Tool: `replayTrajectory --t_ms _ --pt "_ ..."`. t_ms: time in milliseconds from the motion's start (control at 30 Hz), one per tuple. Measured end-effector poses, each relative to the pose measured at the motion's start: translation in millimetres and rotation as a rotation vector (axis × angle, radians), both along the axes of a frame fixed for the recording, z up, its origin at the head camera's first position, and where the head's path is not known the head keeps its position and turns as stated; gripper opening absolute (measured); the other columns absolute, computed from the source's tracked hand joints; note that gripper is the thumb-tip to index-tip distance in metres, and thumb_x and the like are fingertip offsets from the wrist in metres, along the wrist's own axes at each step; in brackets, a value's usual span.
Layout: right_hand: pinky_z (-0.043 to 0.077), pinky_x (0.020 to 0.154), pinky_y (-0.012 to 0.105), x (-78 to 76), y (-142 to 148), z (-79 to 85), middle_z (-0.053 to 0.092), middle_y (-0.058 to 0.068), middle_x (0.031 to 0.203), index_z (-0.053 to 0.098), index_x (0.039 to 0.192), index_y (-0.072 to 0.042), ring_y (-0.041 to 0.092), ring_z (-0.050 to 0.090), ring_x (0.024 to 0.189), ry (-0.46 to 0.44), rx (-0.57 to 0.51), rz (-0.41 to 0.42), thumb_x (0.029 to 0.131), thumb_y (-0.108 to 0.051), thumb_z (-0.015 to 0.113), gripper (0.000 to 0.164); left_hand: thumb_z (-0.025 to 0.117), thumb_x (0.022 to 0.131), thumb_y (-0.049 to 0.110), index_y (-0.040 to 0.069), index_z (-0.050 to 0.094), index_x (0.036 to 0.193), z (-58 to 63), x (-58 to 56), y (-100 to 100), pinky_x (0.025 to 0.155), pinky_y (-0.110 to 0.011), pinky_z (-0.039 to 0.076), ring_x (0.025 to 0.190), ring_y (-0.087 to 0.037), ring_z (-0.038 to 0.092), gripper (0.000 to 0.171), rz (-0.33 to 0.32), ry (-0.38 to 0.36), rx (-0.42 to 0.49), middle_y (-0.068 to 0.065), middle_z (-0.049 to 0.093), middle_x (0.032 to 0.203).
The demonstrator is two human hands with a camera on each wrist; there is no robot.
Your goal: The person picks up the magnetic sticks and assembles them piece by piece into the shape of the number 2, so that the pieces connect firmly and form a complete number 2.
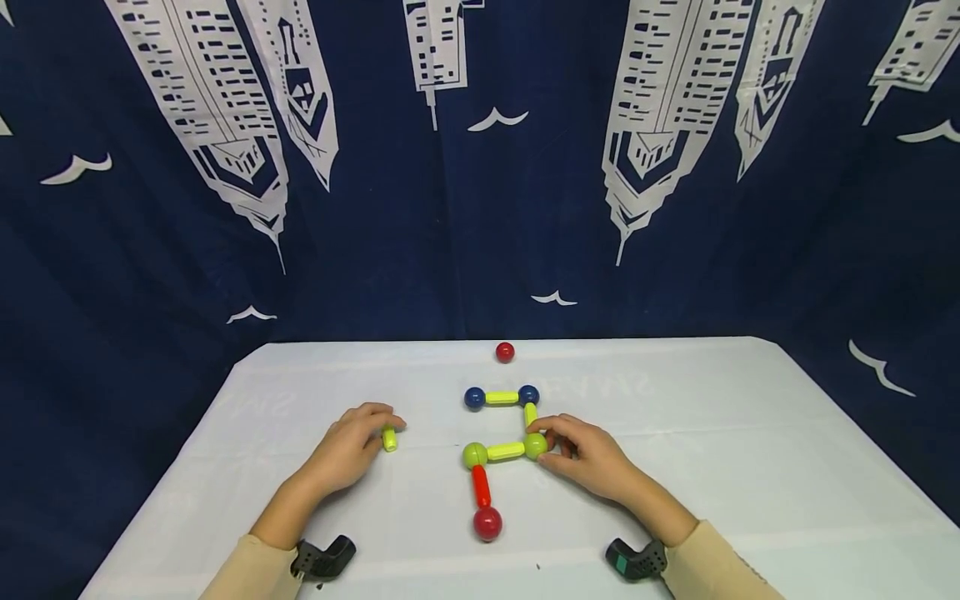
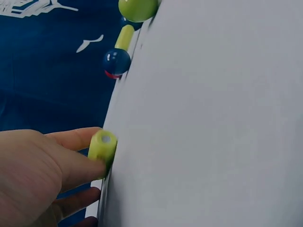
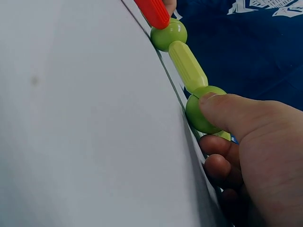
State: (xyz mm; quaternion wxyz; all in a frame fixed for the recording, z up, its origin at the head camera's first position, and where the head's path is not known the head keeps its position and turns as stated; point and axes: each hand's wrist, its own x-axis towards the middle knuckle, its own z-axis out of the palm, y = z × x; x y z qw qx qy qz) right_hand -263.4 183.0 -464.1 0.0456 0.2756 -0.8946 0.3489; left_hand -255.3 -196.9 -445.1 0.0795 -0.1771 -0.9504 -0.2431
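Note:
On the left of the table, my left hand (image 1: 347, 447) pinches a short yellow-green rod (image 1: 389, 439) between thumb and index finger. In the left wrist view, a silvery disc shows in the end of that rod (image 2: 102, 147). My right hand (image 1: 592, 460) grips a green ball (image 1: 535, 446), the thumb lying on it in the right wrist view. This ball is a corner of a joined chain: a yellow-green rod (image 1: 506, 451) runs left to another green ball (image 1: 475, 455), and a red rod (image 1: 481, 486) leads nearer to a red ball (image 1: 487, 523).
Beyond the right fingers, a partly covered yellow-green rod (image 1: 531, 413) reaches a blue ball (image 1: 528, 395); another rod (image 1: 501, 398) joins it to a second blue ball (image 1: 474, 398). A loose red ball (image 1: 505, 352) lies near the white table's (image 1: 697, 400) far edge. Behind hangs a dark blue curtain (image 1: 442, 233).

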Motion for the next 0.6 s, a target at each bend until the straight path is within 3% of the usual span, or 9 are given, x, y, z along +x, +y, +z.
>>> replayTrajectory --t_ms 233,600 --pt "0.044 0.064 0.020 1.4 -0.8 0.8 0.061 -0.009 0.093 0.064 0.121 -0.030 0.003 0.049 0.072 0.008 0.004 -0.003 0.087 -0.019 0.077 0.038 0.075 0.086 0.010 0.028 0.072 0.099 -2.6 -1.7 0.5 0.093 -0.050 0.045 0.113 -0.024 0.058 0.022 0.028 0.021 -0.057 0.002 0.064 0.118" --pt "0.044 0.063 0.020 1.7 -0.2 0.6 0.062 -0.008 0.093 0.064 0.121 -0.029 0.003 0.049 0.071 0.009 0.004 -0.003 0.087 -0.019 0.077 0.038 0.076 0.087 0.015 0.022 0.074 0.100 -1.4 -2.4 1.4 0.089 -0.043 0.046 0.103 -0.017 0.057 0.015 0.028 0.008 -0.061 0.007 0.064 0.103"
